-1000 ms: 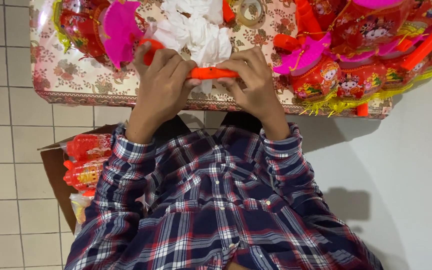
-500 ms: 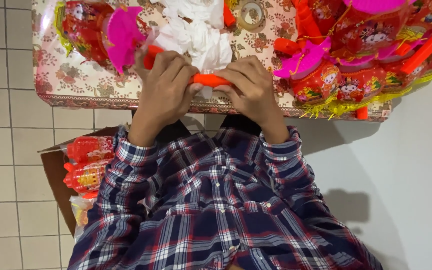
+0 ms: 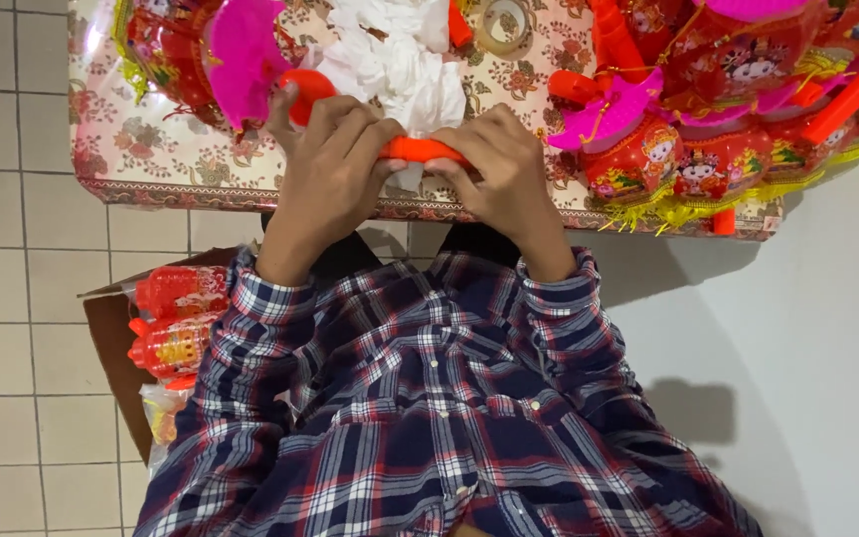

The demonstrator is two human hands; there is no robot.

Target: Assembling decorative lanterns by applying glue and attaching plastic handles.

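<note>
Both my hands grip one orange-red plastic stick [image 3: 418,150] over the near edge of a table with a flowered cloth [image 3: 151,149]. My left hand [image 3: 325,164] wraps its rounded left end, which pokes out above the fingers. My right hand [image 3: 499,174] pinches the other end, thumb and fingers closed on it. Crumpled white tissue [image 3: 400,60] lies just behind the stick. I wear a blue, red and white plaid shirt.
Red and gold paper lanterns [image 3: 718,149] with pink fans crowd the table's right side, a pink fan [image 3: 241,55] and another lantern sit at its left. A tape roll [image 3: 499,25] lies at the back. A cardboard box [image 3: 111,338] with red lantern parts stands on the tiled floor, left.
The view has shifted slightly, so the table and hands sit a little further right in it. Both hands keep their grip on the stick.
</note>
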